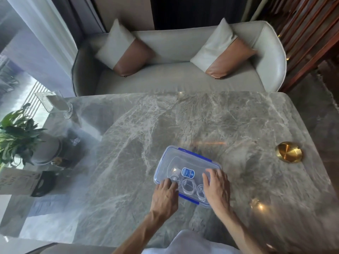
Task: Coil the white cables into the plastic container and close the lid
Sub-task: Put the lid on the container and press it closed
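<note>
A clear plastic container [170, 158] with blue latches lies on the grey marble table, with its transparent lid [187, 162] on top and a blue sticker on the lid. Coiled white cables [189, 186] show through the lid near the front. My left hand [165, 196] rests on the lid's near left corner, fingers pressing down. On the right end of the lid lies my right hand [217, 187], fingers spread flat. A blue latch [189, 198] runs along the front edge between my hands.
A gold round dish [289, 152] sits at the table's right. A potted plant [18, 136] and a glass vase [58, 105] stand at the left, with a black object [43, 184] nearby. A grey sofa with two cushions lies beyond the far edge.
</note>
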The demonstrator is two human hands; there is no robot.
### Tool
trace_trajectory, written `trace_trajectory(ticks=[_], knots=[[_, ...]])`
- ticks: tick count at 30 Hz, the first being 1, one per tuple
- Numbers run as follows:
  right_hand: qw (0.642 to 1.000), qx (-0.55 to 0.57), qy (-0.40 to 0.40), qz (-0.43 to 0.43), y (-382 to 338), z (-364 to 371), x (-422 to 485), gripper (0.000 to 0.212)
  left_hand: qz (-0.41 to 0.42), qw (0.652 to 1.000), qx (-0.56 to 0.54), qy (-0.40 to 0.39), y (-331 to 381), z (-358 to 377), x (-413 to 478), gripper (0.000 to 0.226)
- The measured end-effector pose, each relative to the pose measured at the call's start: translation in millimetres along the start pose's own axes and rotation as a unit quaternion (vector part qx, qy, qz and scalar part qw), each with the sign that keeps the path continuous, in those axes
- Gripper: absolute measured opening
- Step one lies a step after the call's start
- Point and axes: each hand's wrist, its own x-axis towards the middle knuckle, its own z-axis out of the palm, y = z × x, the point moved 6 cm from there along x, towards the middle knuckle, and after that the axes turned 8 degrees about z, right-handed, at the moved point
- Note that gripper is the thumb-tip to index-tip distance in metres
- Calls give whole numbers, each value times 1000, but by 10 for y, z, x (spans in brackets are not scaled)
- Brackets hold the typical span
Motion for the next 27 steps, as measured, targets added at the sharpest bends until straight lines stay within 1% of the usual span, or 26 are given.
trace_trajectory(ticks=[1, 2, 4, 5, 7, 8, 9, 11, 14, 16, 19, 24, 27], knots=[[1000, -11, -13, -8, 50, 42, -207, 16, 14, 1000, 19, 0, -34, 0, -30, 29], [999, -17, -39, -17, 100, 100, -380, 17, 18, 999, 31, -17, -80, 19, -55, 39], [995, -31, -89, -35, 186, 191, -529, 27, 19, 997, 55, -54, -157, 50, -75, 52], [994, -38, -96, -44, 209, 198, -489, 29, 23, 995, 68, -70, -178, 77, -66, 57], [993, -49, -84, -67, 201, 182, -266, 28, 42, 991, 88, -89, -191, 114, 10, 66], [992, -54, -81, -77, 175, 177, -122, 30, 45, 990, 93, -98, -194, 115, 78, 71], [990, -67, -93, -78, 143, 189, 18, 36, 45, 988, 98, -110, -203, 106, 161, 74], [983, -110, -140, -52, 75, 272, 240, 52, 30, 985, 110, -130, -251, 88, 349, 75], [979, -127, -158, -6, -10, 373, 345, 65, -24, 984, 115, -131, -272, 79, 546, 76], [978, -122, -172, -3, -45, 443, 280, 67, -50, 985, 105, -127, -277, 127, 575, 75], [966, -137, -220, 5, 60, 590, 172, 71, -75, 982, 88, -147, -334, 254, 539, 75], [968, -140, -209, -13, 64, 684, 309, 76, -97, 982, 61, -149, -416, 285, 651, 75], [963, -145, -226, -4, -17, 677, 467, 76, -115, 979, 45, -162, -441, 201, 809, 75]])
